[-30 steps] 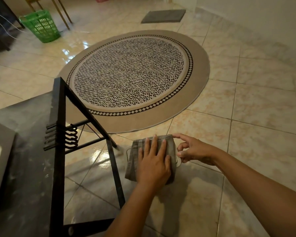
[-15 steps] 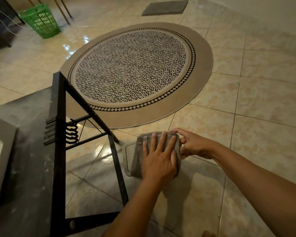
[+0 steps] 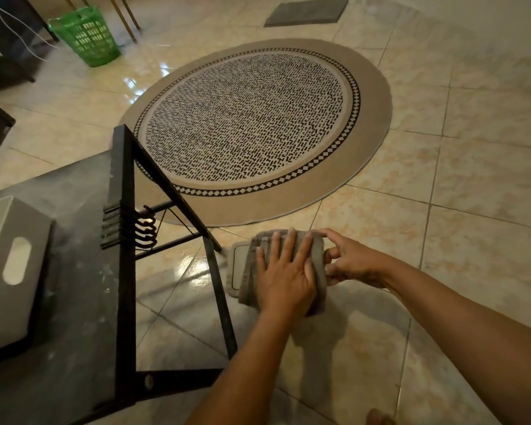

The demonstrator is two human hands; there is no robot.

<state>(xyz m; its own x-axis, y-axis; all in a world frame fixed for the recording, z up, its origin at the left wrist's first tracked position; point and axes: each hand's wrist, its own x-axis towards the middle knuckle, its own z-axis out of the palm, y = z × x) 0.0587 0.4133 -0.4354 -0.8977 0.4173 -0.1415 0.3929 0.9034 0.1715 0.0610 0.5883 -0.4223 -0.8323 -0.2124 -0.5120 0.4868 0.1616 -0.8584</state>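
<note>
Glossy floor tiles (image 3: 472, 240) carry our folded grey cloth (image 3: 248, 283), just beside the black table leg (image 3: 218, 296). Our left hand (image 3: 284, 279) lies flat on it, fingers straight, while our right hand (image 3: 354, 262) pinches its right edge.

Warm, dim room light; glare streaks the glossy floor tiles (image 3: 178, 271), edges bend, far corners blur softly.

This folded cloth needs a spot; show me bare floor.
Bare tiles right of the round rug and beyond the right hand. Crowded leftward: the black table frame stands close beside the cloth under the left hand.
</note>
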